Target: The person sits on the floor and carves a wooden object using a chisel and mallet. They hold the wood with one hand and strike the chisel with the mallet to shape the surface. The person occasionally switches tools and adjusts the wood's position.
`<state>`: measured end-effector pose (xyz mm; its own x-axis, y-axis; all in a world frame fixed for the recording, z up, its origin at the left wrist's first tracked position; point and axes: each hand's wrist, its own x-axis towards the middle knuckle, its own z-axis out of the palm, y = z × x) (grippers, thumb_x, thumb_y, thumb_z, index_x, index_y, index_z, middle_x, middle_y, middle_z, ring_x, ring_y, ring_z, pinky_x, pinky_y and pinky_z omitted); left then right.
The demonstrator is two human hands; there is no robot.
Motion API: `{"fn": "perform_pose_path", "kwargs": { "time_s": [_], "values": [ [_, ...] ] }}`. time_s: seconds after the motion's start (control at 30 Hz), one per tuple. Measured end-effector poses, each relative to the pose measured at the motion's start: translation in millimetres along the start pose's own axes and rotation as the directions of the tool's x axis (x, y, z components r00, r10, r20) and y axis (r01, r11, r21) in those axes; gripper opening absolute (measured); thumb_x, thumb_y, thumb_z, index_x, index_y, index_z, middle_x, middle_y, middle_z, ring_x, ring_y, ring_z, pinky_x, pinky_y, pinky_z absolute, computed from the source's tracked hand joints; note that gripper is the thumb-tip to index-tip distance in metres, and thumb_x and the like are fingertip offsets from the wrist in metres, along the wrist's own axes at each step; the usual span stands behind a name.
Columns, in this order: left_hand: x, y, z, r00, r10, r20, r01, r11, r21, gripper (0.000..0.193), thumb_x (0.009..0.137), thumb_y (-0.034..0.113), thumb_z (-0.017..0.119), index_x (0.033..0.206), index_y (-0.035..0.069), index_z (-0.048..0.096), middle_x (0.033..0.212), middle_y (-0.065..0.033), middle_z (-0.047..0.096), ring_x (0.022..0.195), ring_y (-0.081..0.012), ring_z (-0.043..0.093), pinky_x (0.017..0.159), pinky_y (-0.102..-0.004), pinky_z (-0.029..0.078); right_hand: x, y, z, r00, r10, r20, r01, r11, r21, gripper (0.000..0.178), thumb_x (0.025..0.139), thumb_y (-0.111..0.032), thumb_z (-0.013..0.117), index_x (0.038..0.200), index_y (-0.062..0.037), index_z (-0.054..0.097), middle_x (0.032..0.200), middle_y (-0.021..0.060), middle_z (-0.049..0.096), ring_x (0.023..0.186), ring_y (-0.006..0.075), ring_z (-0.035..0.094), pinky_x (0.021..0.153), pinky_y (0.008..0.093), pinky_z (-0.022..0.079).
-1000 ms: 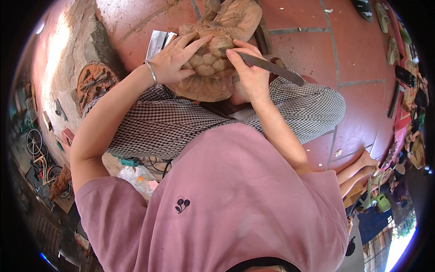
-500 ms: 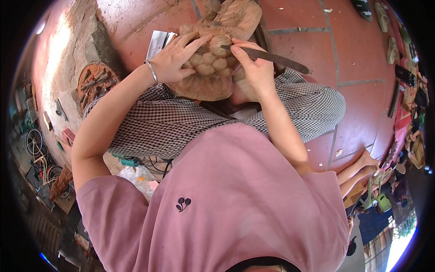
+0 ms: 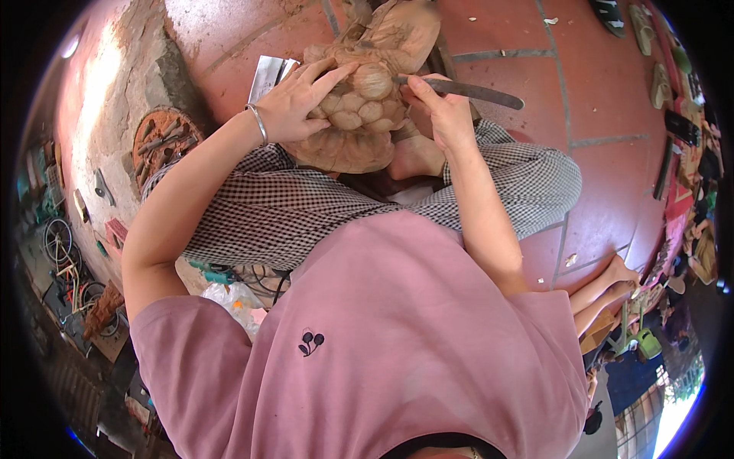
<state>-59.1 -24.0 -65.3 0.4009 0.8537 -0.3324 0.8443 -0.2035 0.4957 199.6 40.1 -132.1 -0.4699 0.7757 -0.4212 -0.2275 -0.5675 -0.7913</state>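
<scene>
A carved brown wooden piece [image 3: 359, 115] with rounded, pebble-like lumps sits in front of my crossed legs. My left hand [image 3: 294, 99] lies on its left side with the fingers spread over the lumps. My right hand [image 3: 443, 111] is closed round a long, flat, dark file [image 3: 489, 93]. The file's near end meets the carving's right side by the largest lump, and the other end sticks out to the right. My bare foot [image 3: 417, 157] rests beside the carving's lower right.
A round container [image 3: 138, 143] of tools stands at the left beside a rough stone edge [image 3: 172, 73]. A silvery packet [image 3: 266, 76] lies behind my left hand. Shoes [image 3: 641, 30] line the far right. Another person's foot [image 3: 623, 271] shows at right, a bicycle [image 3: 57, 241] at left.
My right hand and the file have shifted a little to the right, uncovering more of the largest lump. My left hand stays nearly in place on the carving.
</scene>
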Motion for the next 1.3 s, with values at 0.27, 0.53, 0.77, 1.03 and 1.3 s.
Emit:
{"fn": "perform_pose_path", "kwargs": {
  "time_s": [0.27, 0.53, 0.77, 1.03, 1.3],
  "values": [
    [0.3, -1.2, 1.9, 0.999, 0.021, -0.042, -0.022, 1.000, -0.020, 0.098, 0.071, 0.012, 0.075, 0.152, 0.014, 0.021, 0.143, -0.0243, 0.035, 0.125, -0.0431, 0.044, 0.108, -0.0451, 0.038, -1.6, -2.3, 4.2, 0.999, -0.024, -0.033, 0.019, 0.991, -0.132, 0.022, 0.088, -0.021, 0.072, 0.090, -0.0008, 0.065, 0.095, 0.0080, 0.067, 0.090, 0.0162, 0.064, 0.086, 0.0326, 0.052],
    [1.0, -1.8, 2.3, 0.999, 0.009, -0.035, -0.009, 1.000, -0.010, 0.097, 0.071, 0.013, 0.075, 0.152, 0.014, 0.021, 0.142, -0.0252, 0.036, 0.126, -0.0429, 0.044, 0.108, -0.0452, 0.037, -0.4, -3.5, -1.3, 1.000, 0.029, 0.000, -0.029, 0.995, -0.099, 0.020, 0.089, -0.018, 0.070, 0.095, -0.0001, 0.065, 0.094, 0.0072, 0.066, 0.092, 0.0155, 0.064, 0.085, 0.0306, 0.054],
    [0.1, 7.0, 4.7, 0.999, -0.013, -0.038, 0.015, 0.999, 0.040, 0.097, 0.071, 0.014, 0.075, 0.152, 0.016, 0.021, 0.142, -0.0260, 0.036, 0.126, -0.0440, 0.043, 0.108, -0.0462, 0.038, 13.6, -18.6, -5.2, 0.997, 0.006, -0.071, -0.012, 0.996, -0.089, 0.018, 0.091, -0.015, 0.067, 0.098, 0.0007, 0.063, 0.094, 0.0107, 0.067, 0.092, 0.0185, 0.067, 0.083, 0.0327, 0.056],
    [1.2, 18.8, 15.6, 0.994, -0.050, -0.098, 0.061, 0.992, 0.110, 0.097, 0.071, 0.013, 0.074, 0.152, 0.017, 0.020, 0.140, -0.0299, 0.035, 0.127, -0.0475, 0.041, 0.107, -0.0482, 0.038, 46.9, -20.5, -18.3, 0.919, -0.282, -0.276, 0.124, 0.871, -0.475, 0.021, 0.086, -0.017, 0.071, 0.091, 0.0020, 0.066, 0.077, 0.0038, 0.065, 0.072, 0.0103, 0.061, 0.064, 0.0247, 0.048],
    [1.5, 22.8, 16.0, 0.994, -0.065, -0.086, 0.077, 0.987, 0.144, 0.097, 0.074, 0.015, 0.073, 0.152, 0.018, 0.017, 0.139, -0.0302, 0.035, 0.128, -0.0462, 0.041, 0.107, -0.0541, 0.035, 48.5, -20.4, -7.1, 0.901, -0.398, -0.174, 0.095, 0.572, -0.815, 0.024, 0.080, -0.019, 0.073, 0.087, 0.0034, 0.069, 0.077, 0.0099, 0.069, 0.073, 0.0193, 0.064, 0.071, 0.0322, 0.050]
  ]
}}
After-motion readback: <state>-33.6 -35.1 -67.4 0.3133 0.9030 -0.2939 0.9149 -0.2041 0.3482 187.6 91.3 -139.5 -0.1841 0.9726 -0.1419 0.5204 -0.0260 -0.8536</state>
